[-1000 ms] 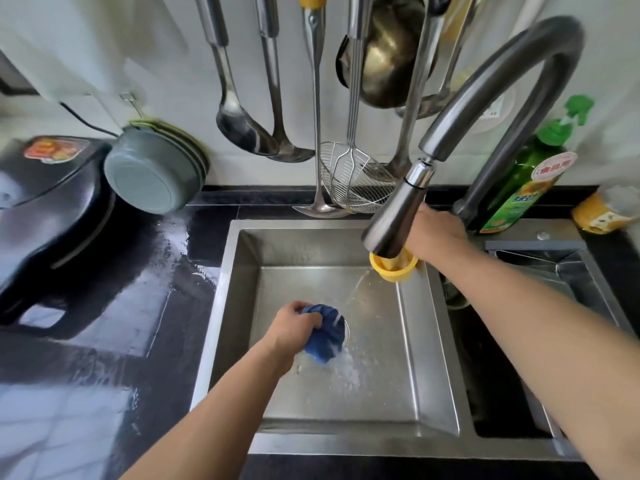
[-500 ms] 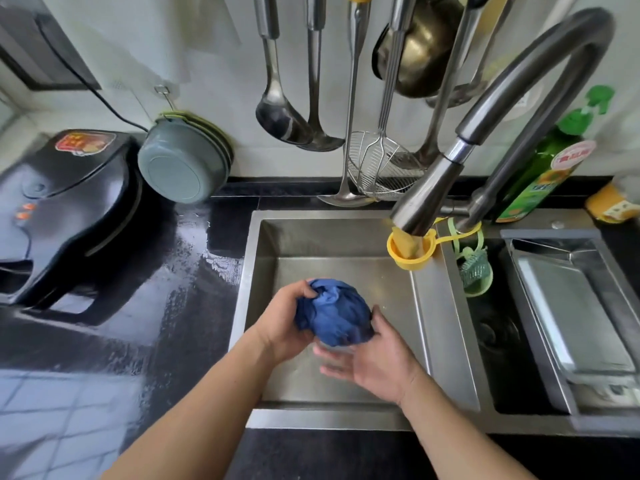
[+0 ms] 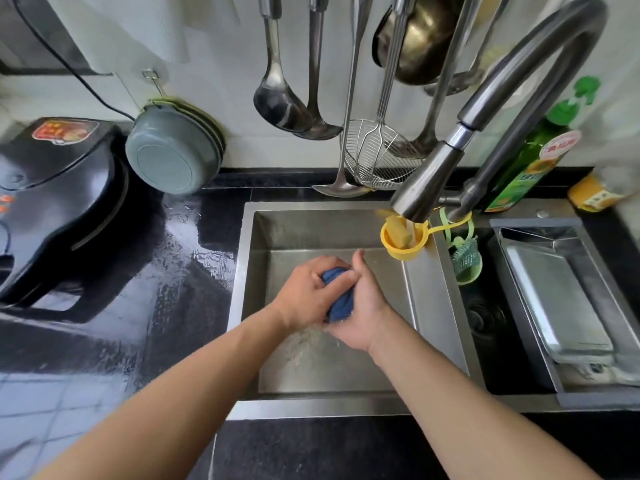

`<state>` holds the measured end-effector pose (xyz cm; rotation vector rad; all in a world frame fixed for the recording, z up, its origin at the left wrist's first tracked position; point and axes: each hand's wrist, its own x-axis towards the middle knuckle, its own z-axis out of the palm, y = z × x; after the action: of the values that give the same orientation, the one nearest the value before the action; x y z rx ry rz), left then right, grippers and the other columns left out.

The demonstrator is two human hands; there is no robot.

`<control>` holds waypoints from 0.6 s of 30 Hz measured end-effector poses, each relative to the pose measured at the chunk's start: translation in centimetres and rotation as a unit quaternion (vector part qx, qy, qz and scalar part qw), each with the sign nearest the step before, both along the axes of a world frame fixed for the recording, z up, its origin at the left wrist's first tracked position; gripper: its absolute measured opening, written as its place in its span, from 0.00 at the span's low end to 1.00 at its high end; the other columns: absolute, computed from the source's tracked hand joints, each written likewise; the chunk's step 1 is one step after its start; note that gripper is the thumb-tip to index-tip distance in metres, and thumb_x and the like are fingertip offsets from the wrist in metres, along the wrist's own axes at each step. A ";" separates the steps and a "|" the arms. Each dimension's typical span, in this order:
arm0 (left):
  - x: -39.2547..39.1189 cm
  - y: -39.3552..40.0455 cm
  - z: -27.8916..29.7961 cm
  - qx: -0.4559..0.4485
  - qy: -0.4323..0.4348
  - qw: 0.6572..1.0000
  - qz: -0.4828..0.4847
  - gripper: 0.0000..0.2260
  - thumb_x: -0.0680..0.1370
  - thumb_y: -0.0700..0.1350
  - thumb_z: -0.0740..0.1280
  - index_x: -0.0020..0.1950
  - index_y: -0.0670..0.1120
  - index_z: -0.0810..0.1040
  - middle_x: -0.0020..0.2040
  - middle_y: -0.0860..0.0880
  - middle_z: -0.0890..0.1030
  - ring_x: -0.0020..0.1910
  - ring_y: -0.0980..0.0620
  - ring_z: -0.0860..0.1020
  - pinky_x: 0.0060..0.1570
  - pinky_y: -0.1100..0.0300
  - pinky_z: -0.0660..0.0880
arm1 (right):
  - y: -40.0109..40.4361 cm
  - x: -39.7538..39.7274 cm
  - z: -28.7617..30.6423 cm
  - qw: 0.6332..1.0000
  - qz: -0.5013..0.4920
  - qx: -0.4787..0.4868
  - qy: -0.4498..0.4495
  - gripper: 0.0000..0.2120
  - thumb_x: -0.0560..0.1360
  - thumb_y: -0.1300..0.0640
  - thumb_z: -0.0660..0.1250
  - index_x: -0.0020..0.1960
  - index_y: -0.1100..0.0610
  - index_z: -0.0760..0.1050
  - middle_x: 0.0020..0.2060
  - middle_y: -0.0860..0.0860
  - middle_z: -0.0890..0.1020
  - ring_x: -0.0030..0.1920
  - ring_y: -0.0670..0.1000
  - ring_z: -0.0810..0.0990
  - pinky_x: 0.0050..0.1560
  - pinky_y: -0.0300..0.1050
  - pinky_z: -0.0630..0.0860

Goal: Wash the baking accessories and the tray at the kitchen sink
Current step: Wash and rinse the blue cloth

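The tray (image 3: 346, 362) sits in the left basin of the sink (image 3: 242, 306), its metal floor wet, with foam below the hands. Above it, the left hand (image 3: 304, 296) and the right hand (image 3: 363, 306) both grip a bunched blue cloth (image 3: 337, 303), fingers curled round it from either side, thumbs uppermost. To the left, the black surface (image 3: 166, 306) is wet and carries a black electric cooker (image 3: 52, 209). In the right basin, a second metal tray (image 3: 561, 306) lies in a rack. At the basin divider, a yellow holder (image 3: 403, 244) with a sponge and a green holder (image 3: 465, 261) hang from the faucet (image 3: 485, 116), whose spout points at the yellow holder. Farther back stand a green detergent bottle (image 3: 533, 161), a grey bowl (image 3: 169, 157), and hanging ladles (image 3: 280, 102) and a wire skimmer (image 3: 375, 157) against the wall.
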<state>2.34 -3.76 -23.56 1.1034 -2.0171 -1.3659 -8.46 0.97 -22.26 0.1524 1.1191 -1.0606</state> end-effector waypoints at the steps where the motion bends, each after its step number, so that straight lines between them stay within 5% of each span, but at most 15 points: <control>1: -0.8 0.0 -0.2 -0.001 -0.009 0.999 0.049 0.17 0.76 0.62 0.66 0.44 0.49 0.81 0.43 0.51 0.82 0.45 0.50 0.81 0.51 0.47 0.78 | -0.5 0.5 -0.3 1.000 -0.019 0.001 0.002 0.37 0.74 0.24 0.56 0.54 0.55 0.82 0.51 0.58 0.85 0.55 0.58 0.84 0.57 0.52 0.75; 3: -2.2 0.2 -1.0 0.020 -0.030 0.990 0.135 0.18 0.78 0.61 0.68 0.35 0.50 0.76 0.35 0.51 0.79 0.38 0.49 0.78 0.45 0.48 0.77 | -1.4 1.4 -1.6 0.997 -0.071 -0.005 -0.003 0.28 0.75 0.29 0.62 0.55 0.53 0.78 0.52 0.57 0.82 0.59 0.56 0.81 0.58 0.49 0.74; 6: -3.2 0.2 -2.0 0.090 -0.031 0.974 0.205 0.17 0.79 0.53 0.70 0.32 0.49 0.75 0.30 0.52 0.80 0.33 0.51 0.78 0.40 0.54 0.76 | -2.0 2.2 -3.0 0.993 -0.098 0.015 0.058 0.17 0.81 0.40 0.62 0.52 0.54 0.76 0.46 0.56 0.79 0.52 0.53 0.78 0.60 0.47 0.73; 9: -3.5 -0.1 -2.9 0.178 0.011 0.940 0.292 0.21 0.77 0.44 0.71 0.25 0.50 0.69 0.23 0.55 0.72 0.26 0.54 0.70 0.35 0.57 0.71 | -2.7 2.6 -4.1 0.990 -0.094 0.068 0.075 0.16 0.83 0.44 0.60 0.44 0.55 0.72 0.37 0.56 0.74 0.44 0.52 0.76 0.54 0.45 0.70; 14: -3.8 -0.9 -3.1 0.214 0.014 0.911 0.354 0.18 0.74 0.39 0.67 0.27 0.47 0.64 0.20 0.54 0.66 0.27 0.51 0.65 0.34 0.56 0.65 | -3.1 2.5 -4.4 0.985 -0.013 0.095 0.144 0.25 0.81 0.36 0.58 0.45 0.57 0.79 0.43 0.57 0.84 0.46 0.59 0.84 0.50 0.52 0.80; 18: -3.0 -3.0 -2.4 0.356 0.117 0.803 0.464 0.13 0.78 0.46 0.71 0.36 0.45 0.74 0.30 0.50 0.77 0.34 0.47 0.76 0.43 0.56 0.74 | -0.2 2.3 -3.0 0.973 0.043 -0.008 0.227 0.24 0.84 0.36 0.50 0.55 0.49 0.79 0.54 0.52 0.85 0.53 0.51 0.84 0.62 0.57 0.79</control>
<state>-0.65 -6.72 -25.93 1.7711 -0.5128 -1.5474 -6.17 0.80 -25.21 -0.1598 1.5118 -1.0530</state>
